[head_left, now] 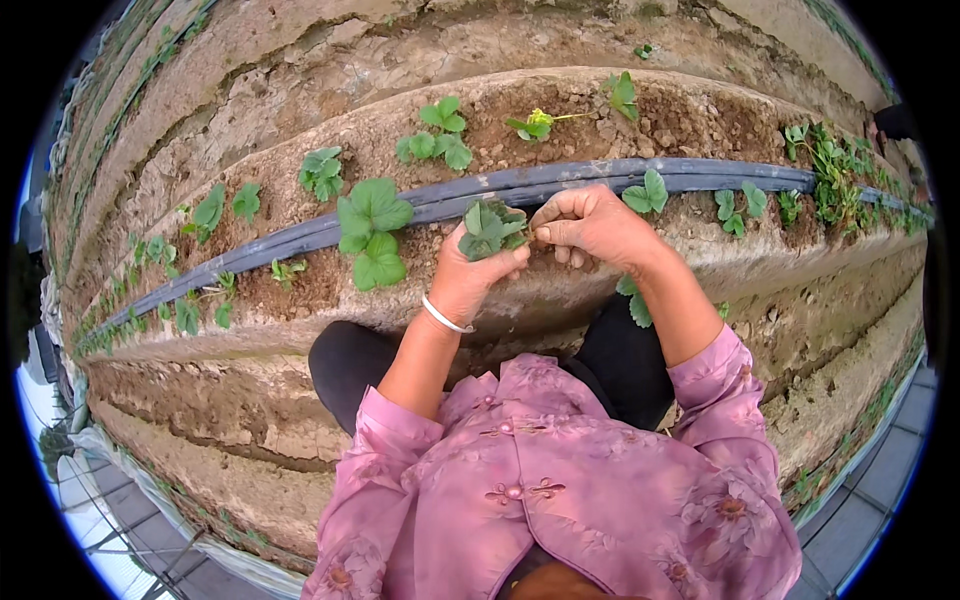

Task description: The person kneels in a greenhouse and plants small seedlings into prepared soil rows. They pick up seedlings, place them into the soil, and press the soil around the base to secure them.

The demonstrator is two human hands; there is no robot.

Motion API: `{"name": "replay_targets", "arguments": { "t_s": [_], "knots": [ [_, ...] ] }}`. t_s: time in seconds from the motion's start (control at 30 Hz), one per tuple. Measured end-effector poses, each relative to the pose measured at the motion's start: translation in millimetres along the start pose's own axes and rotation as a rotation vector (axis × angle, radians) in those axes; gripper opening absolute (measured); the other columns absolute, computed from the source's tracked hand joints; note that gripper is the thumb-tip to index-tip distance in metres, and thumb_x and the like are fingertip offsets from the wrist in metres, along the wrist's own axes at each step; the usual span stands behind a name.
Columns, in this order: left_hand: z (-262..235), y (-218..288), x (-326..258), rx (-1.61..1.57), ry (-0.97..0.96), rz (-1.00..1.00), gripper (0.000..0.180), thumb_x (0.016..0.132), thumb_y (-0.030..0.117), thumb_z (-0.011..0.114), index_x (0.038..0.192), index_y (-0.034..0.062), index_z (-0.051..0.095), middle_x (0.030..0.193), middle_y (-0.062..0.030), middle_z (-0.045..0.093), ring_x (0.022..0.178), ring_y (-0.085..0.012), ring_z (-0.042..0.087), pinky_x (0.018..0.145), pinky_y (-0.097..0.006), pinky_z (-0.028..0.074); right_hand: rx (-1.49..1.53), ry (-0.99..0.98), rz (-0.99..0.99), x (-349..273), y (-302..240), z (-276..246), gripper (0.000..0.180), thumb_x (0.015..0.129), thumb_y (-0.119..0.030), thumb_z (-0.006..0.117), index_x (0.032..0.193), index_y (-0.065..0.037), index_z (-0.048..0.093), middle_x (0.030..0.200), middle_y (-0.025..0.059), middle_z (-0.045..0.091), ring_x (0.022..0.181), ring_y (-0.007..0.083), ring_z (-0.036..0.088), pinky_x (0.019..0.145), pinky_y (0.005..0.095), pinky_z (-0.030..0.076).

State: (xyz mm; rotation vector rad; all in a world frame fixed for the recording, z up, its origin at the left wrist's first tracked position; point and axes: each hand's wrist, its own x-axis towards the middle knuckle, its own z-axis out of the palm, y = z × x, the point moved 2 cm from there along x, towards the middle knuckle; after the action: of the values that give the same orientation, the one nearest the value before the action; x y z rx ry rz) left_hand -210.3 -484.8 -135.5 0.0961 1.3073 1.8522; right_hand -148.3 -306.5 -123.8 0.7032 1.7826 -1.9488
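Note:
In my left hand (468, 272) a small bunch of green strawberry leaves (490, 229) is held, thumb along its lower side. A white bangle (446, 316) circles that wrist. Just to the right, my right hand (592, 229) pinches with thumb and forefinger at the edge of the leaves; whatever lies between the fingertips is too small to make out. Both hands are over the near side of the raised soil bed, close to the dark drip hose (545, 178). A large-leafed strawberry plant (374, 232) grows left of my left hand.
Several young plants line both sides of the hose, among them a leafy seedling (437, 135) and one with yellowish leaves (535, 124). A heap of plants (840, 170) lies across the hose at the right. My dark-trousered knees (625, 355) are against the bed's near side.

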Motion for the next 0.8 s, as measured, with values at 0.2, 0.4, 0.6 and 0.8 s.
{"name": "replay_targets", "arguments": {
  "t_s": [0.2,0.4,0.6,0.8],
  "knots": [
    [-13.5,-22.3,-9.9,0.693,0.045,0.366,0.025,0.072,0.001,0.074,0.095,0.0036,0.062,0.084,-0.0016,0.062,0.073,-0.0123,0.059,0.068,-0.029,0.05,-0.383,0.073,-0.04,1.4,0.4,3.9,0.01,0.078,-0.01,0.069,0.085,-0.003,0.07,0.067,0.0051,0.065,0.06,0.0087,0.059,0.05,0.0253,0.047],
    [4.3,-25.1,-17.8,1.14,0.178,0.613,0.021,0.068,0.009,0.074,0.086,0.0052,0.065,0.08,-0.0129,0.065,0.07,-0.0277,0.064,0.063,-0.034,0.05,-0.915,0.285,-0.341,4.4,7.2,6.2,0.015,0.073,-0.013,0.069,0.085,-0.005,0.067,0.078,0.0148,0.066,0.073,0.0322,0.064,0.068,0.0411,0.051],
    [5.5,-31.7,-2.1,1.039,0.317,0.408,0.017,0.067,0.011,0.07,0.083,0.0061,0.066,0.073,-0.0151,0.064,0.068,-0.0347,0.063,0.063,-0.039,0.05,-1.036,0.572,-0.459,3.6,-0.2,7.5,0.013,0.076,-0.015,0.067,0.079,-0.005,0.058,0.085,0.0132,0.061,0.083,0.0344,0.062,0.07,0.0452,0.05],
    [8.6,-32.4,-2.0,0.951,0.384,0.404,0.018,0.068,0.01,0.071,0.086,0.0074,0.068,0.071,-0.0122,0.066,0.063,-0.0279,0.065,0.063,-0.036,0.051,-0.96,0.675,-0.599,-21.5,-4.6,-2.7,0.009,0.077,-0.011,0.064,0.084,-0.007,0.059,0.082,0.011,0.059,0.078,0.0317,0.063,0.064,0.0414,0.051]
  ]
}}
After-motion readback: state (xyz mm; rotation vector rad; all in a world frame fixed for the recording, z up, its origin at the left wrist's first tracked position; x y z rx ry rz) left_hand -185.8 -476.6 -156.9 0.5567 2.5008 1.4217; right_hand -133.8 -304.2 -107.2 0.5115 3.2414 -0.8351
